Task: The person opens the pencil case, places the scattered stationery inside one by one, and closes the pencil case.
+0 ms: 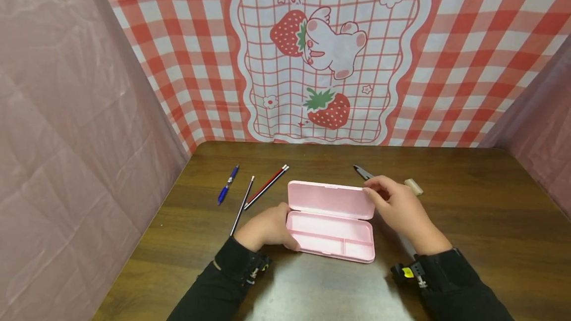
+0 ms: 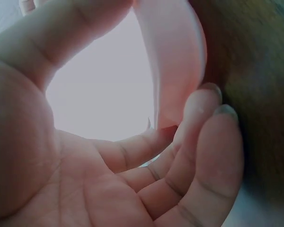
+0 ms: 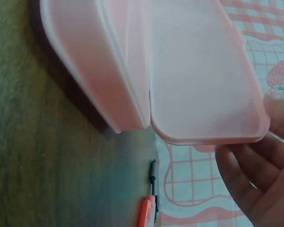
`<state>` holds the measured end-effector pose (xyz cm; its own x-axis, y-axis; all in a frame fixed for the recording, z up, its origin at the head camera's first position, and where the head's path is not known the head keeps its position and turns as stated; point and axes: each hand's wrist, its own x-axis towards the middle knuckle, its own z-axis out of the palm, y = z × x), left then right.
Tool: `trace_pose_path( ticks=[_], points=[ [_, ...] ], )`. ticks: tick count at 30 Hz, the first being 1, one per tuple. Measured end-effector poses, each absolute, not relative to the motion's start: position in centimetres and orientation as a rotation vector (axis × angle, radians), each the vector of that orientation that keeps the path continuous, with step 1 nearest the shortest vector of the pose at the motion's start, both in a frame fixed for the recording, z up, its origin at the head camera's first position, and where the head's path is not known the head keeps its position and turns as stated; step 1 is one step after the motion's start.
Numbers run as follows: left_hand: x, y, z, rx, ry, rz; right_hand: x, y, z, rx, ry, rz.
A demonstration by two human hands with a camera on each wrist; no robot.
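Note:
A pink pencil case (image 1: 330, 234) lies on the table with its lid (image 1: 330, 199) raised and tilted back. Its base has a long compartment at the back and two smaller ones in front; nothing shows inside. My left hand (image 1: 267, 227) grips the left end of the base, thumb at the front corner, and the left wrist view shows curled fingers (image 2: 208, 142) against the pink wall. At the lid's upper right corner, my right hand (image 1: 399, 207) pinches the edge between thumb and fingers, seen also beside the lid (image 3: 203, 71) in the right wrist view.
Left of the case lie a blue pen (image 1: 228, 185), a dark pencil (image 1: 243, 204) and a red pencil (image 1: 267, 185) beside another dark one. Behind my right hand are a pointed grey tool (image 1: 363, 171), partly hidden, and an off-white block (image 1: 414, 187). A checked cloth hangs behind.

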<state>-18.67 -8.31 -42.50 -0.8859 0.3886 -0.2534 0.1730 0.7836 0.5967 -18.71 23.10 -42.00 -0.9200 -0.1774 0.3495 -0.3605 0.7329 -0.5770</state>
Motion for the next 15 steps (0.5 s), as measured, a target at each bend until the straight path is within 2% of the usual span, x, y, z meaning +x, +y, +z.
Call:
trace_pose_path(
  ticks=[15],
  points=[
    [-18.53, -8.05, -42.75, 0.405, 2.625, 0.758, -18.8, 22.72, -42.24, 0.278, -2.612, 0.857]
  ],
)
